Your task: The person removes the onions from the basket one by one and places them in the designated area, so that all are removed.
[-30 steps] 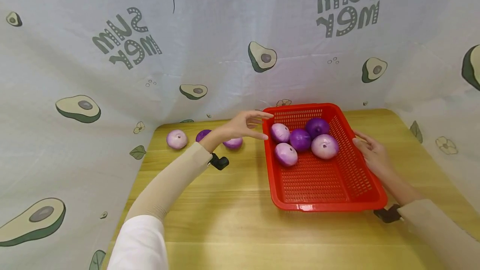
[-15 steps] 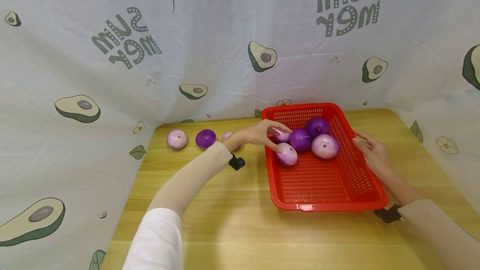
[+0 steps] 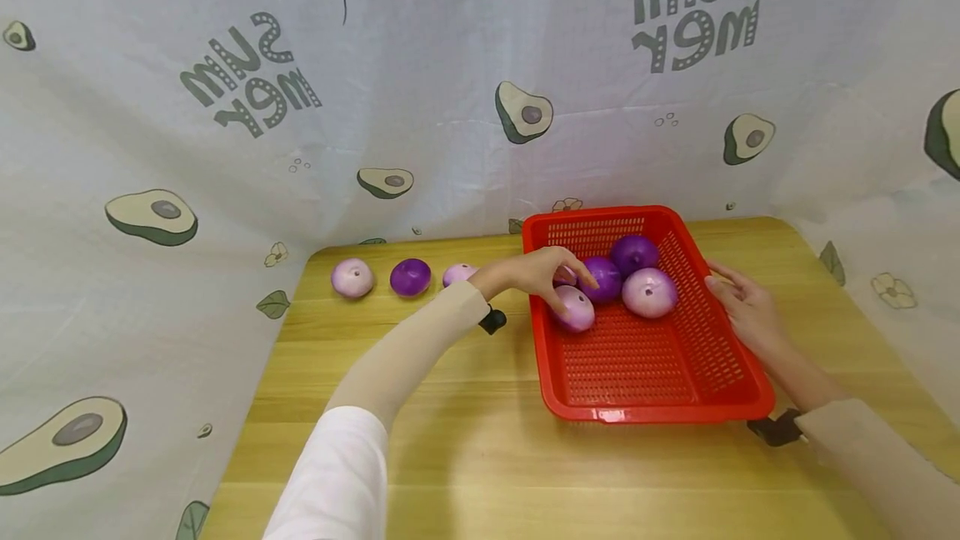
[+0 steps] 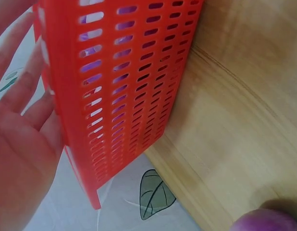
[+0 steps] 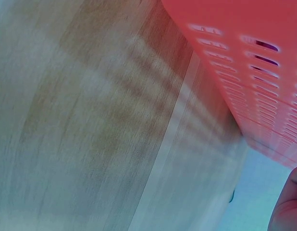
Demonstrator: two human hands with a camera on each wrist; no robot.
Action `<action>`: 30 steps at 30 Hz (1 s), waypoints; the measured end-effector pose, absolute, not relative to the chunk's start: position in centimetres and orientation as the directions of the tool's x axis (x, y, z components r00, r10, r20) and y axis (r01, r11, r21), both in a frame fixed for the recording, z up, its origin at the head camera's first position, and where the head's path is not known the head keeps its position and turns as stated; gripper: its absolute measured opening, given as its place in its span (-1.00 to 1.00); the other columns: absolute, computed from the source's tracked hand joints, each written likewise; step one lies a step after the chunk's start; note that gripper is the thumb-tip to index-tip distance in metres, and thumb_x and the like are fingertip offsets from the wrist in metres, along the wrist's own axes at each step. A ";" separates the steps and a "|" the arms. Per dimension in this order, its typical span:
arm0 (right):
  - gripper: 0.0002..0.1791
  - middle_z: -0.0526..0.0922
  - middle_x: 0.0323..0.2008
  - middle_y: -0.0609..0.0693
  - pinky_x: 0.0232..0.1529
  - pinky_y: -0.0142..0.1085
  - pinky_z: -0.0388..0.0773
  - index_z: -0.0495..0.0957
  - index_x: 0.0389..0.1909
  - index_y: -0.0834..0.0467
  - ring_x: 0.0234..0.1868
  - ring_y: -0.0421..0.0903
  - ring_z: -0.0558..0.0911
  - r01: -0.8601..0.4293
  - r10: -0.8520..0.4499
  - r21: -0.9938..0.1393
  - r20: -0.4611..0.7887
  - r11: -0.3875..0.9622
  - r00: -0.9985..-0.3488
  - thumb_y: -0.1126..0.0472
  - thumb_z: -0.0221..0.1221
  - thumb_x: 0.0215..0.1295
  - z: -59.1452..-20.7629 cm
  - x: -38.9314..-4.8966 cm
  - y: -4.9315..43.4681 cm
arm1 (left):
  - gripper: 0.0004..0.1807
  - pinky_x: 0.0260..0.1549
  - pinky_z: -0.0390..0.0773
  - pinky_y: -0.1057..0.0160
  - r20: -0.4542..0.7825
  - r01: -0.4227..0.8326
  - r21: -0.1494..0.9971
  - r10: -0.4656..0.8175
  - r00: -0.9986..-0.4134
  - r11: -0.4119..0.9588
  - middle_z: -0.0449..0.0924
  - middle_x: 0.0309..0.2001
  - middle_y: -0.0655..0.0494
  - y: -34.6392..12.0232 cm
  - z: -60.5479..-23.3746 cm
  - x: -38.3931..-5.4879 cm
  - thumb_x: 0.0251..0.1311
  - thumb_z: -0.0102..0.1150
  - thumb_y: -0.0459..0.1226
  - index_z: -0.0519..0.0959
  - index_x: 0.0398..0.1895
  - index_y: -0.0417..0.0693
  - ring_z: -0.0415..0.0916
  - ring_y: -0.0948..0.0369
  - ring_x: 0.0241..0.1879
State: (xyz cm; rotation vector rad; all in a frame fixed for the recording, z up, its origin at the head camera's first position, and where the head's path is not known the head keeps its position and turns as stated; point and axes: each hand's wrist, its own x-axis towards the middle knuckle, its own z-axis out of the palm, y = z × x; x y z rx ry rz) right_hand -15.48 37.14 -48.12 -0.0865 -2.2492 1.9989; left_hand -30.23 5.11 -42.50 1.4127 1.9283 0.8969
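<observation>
Inside the red plastic basket (image 3: 622, 398) lies a group of purple and pale onions. My left hand (image 3: 542, 270) reaches over its left rim, thumb and fingers curled about the pale onion (image 3: 577, 314) nearest that side. Another pale onion (image 3: 566, 275) behind it is partly covered by the fingers. In the left wrist view the palm is beside the rim and the fingertips are hidden. My right hand (image 3: 750, 311) grips the basket's right rim, thumb on top. Beside these lie a purple onion (image 3: 604, 282), a darker one (image 3: 634, 255) and a pale one (image 3: 649, 293).
Left of the basket, a pale onion (image 3: 352, 277), a purple onion (image 3: 410, 277) and a partly covered pale onion (image 3: 457, 273) stand in a row on the wooden table (image 3: 480, 457). A printed cloth (image 3: 450, 107) hangs behind the table's far edge.
My left hand has moved right, over the basket's rim, and come down around the front pale onion. The right hand and the basket stay where they were.
</observation>
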 end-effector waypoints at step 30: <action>-0.50 0.75 -0.24 -0.22 -0.43 -0.38 0.67 0.33 0.45 0.09 -0.37 -0.23 0.74 -0.088 0.104 -0.995 0.083 -0.044 -0.991 0.28 0.03 0.53 -48.1 -15.7 37.0 | -0.35 0.12 0.34 0.49 -0.330 0.767 0.485 0.900 -0.286 0.421 0.64 0.05 0.40 7.5 -43.3 -31.6 -0.27 0.70 -0.30 0.73 0.05 0.17 0.40 0.43 0.09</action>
